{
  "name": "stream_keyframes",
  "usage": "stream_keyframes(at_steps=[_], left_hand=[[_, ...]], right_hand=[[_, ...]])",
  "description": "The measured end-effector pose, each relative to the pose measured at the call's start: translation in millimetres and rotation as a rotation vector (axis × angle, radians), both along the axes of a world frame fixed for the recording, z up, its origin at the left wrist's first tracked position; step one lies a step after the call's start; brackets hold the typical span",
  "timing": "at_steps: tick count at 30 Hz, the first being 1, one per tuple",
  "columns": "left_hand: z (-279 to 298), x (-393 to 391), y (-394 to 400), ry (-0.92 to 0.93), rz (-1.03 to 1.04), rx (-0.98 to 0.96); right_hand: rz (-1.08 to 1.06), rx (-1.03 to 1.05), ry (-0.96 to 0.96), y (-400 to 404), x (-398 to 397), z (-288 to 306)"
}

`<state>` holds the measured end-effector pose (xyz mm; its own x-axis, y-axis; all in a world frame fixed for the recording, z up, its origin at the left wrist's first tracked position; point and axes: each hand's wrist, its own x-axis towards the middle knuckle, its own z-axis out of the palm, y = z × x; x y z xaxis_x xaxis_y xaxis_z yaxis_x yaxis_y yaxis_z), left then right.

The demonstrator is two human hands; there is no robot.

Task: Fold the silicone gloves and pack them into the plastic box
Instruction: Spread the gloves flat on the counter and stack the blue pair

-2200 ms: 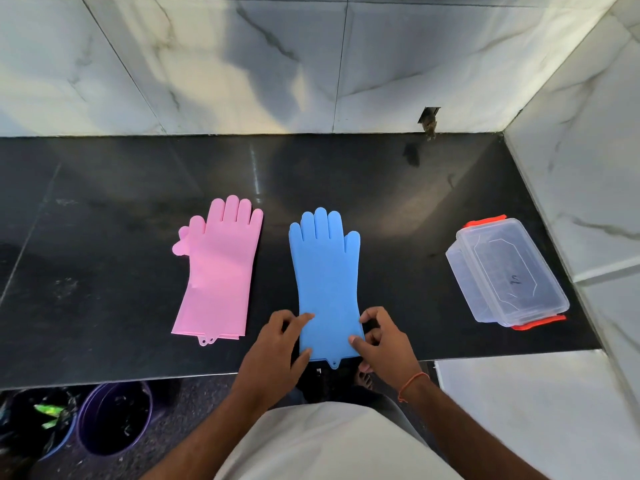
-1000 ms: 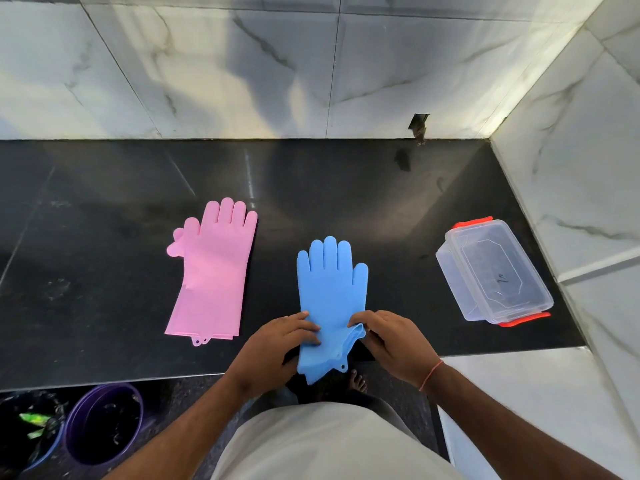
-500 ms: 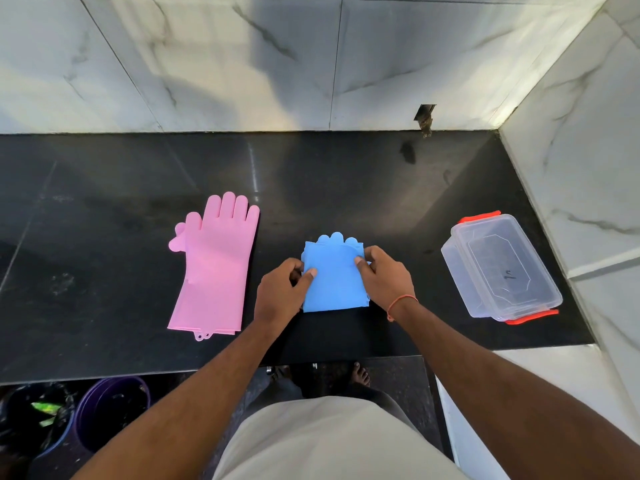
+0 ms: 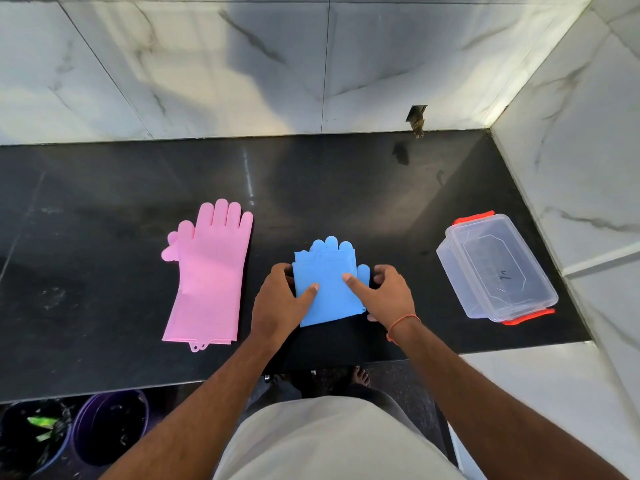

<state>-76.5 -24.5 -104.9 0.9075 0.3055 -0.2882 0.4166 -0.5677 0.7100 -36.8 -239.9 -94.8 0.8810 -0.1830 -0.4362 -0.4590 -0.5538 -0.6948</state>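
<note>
The blue silicone glove [image 4: 329, 282] lies folded in half on the black counter [image 4: 346, 195], its cuff laid over the fingers, whose tips stick out at the far edge. My left hand [image 4: 280, 299] grips its left edge, with the thumb pressing on top. On its right side my right hand [image 4: 384, 292] holds the edge, the index finger pressing on the fold. The pink glove [image 4: 207, 271] lies flat and unfolded to the left. A clear plastic box [image 4: 495, 268] with orange clips sits at the right, its lid on.
White marble walls close the counter at the back and right. A lower white ledge [image 4: 519, 393] adjoins the front right. Below the counter's front edge stand a purple bucket [image 4: 110, 424] and a dark bin [image 4: 31, 434].
The blue glove was flat, then its cuff was lifted off the front edge and folded over the fingers. Both hands have since slid toward the middle of the folded glove, pressing it.
</note>
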Motion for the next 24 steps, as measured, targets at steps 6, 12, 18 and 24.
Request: stream_keyframes(at_steps=[6, 12, 18, 24], left_hand=[[-6.8, 3.8, 2.5, 0.017, -0.05, 0.042], [-9.2, 10.1, 8.7, 0.027, -0.115, 0.136], [8.3, 36.1, 9.8, -0.195, -0.134, 0.185], [38.2, 105.6, -50.2, -0.362, -0.432, 0.06]], right_hand=[[0.049, 0.035, -0.035, -1.0, -24.4, -11.3], [0.041, 0.015, -0.069, -2.1, -28.2, -11.3], [-0.158, 0.075, -0.121, -20.8, -50.4, -9.2], [-0.477, 0.164, -0.133, -64.4, -85.3, -10.0]])
